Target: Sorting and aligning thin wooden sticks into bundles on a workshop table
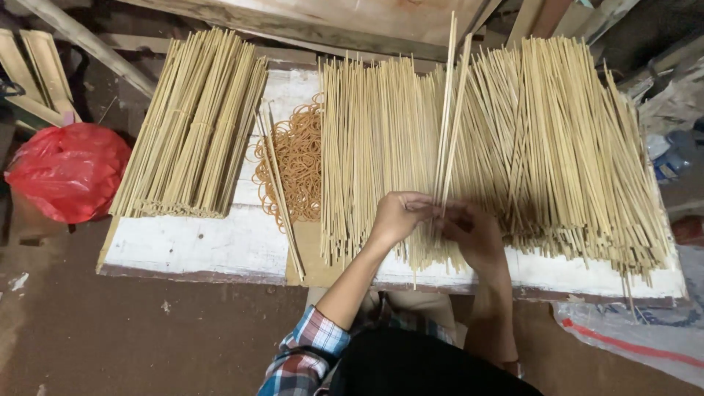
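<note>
The left hand (396, 216) and the right hand (473, 233) meet at the near edge of a white-painted bench (198, 246), fingertips almost touching each other. Both are pinched shut on a few thin bamboo sticks (449, 117), which rise from between the fingers and stand tilted up and away from the person, above the heap that lies flat beneath them. How many sticks are in the grip cannot be told.

That heap, a wide loose pile of bamboo sticks (557, 147), covers the right part of the bench and is the landmark here. The hands rest on its near edge, around the middle of the bench's front. The sticks on the left part of the pile lie nearly parallel; those further right fan out and cross one another, and some ends hang over the front edge of the bench.

Just left of the pile lies a heap of tan rubber bands (297, 161), with a couple of single sticks laid across it. Further left of the pile, beyond the bands, sits a neat stack of bundled sticks (194, 125). Well to the left of the pile, off the bench, a red plastic bag (66, 172) sits on the dirt floor (147, 337). The left forearm comes out of a rolled plaid sleeve (308, 352).
</note>
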